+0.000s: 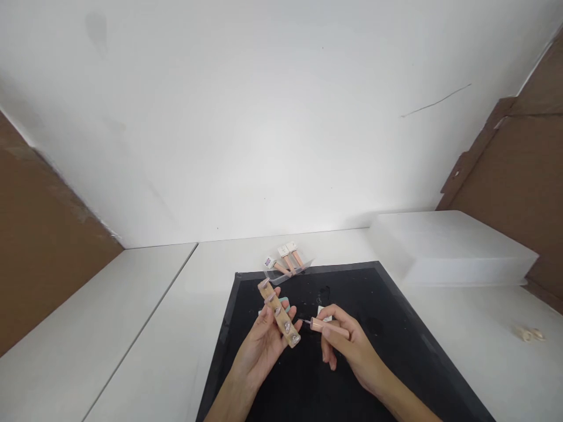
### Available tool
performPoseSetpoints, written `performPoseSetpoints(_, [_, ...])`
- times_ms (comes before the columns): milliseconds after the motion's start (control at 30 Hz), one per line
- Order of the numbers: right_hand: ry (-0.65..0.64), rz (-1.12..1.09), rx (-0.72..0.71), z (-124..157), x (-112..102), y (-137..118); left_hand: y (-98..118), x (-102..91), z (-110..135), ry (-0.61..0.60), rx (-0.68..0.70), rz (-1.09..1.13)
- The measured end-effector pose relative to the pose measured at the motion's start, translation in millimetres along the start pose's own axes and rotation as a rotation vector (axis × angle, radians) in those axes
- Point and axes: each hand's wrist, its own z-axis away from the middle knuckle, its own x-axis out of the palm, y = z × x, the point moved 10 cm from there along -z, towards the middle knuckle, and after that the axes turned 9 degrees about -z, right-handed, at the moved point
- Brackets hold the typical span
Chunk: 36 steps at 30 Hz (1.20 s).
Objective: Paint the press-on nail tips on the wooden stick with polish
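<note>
My left hand (264, 340) is closed around a narrow wooden bar (281, 319), tilted with its upper end to the left. Along the bar sit several small, shiny pinkish-silver false nails (287, 326). Between its thumb and fingers my right hand (347, 343) grips a nail polish brush (329, 328) by the peach cap. The dark brush tip points left, close to the bar; whether it touches my left fingertips I cannot tell. A white object (324, 313), partly hidden, shows behind my right fingers. Something teal (285, 303) shows behind my left fingers.
Beneath my hands lies a black mat (352, 287) on a white table (176, 328). Past its far edge, a clear tray (281, 278) holds peach-capped bottles (288, 258). A translucent white box (457, 246) stands at the right, with small beige items (529, 334) nearby. A white wall (264, 117) rises behind.
</note>
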Motion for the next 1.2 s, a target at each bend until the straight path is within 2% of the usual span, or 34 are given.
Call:
performPoseSetpoints(200, [-0.003, 0.029, -0.022, -0.9, 1.5, -5.0, -0.7, -2.7, 0.6, 0.03, -0.006, 0.01])
performPoseSetpoints(500, [-0.071, 0.09, 0.007, -0.2, 8.5, -3.4, 0.9, 0.7, -0.7, -0.01, 0.005, 0.035])
performPoseSetpoints(800, [-0.011, 0.102, 0.001, -2.2, -0.5, 0.5, 2.3, 0.0, -1.1, -0.042, 0.017, 0.047])
performPoseSetpoints(1067, [0.027, 0.073, -0.022, -1.3, -4.6, -6.3, 2.6, -0.4, 0.0, -0.068, 0.024, 0.032])
performPoseSetpoints(1200, [0.009, 0.015, -0.028, -0.2, -2.3, -6.7, 2.9, -0.6, -0.7, -0.083, 0.029, 0.032])
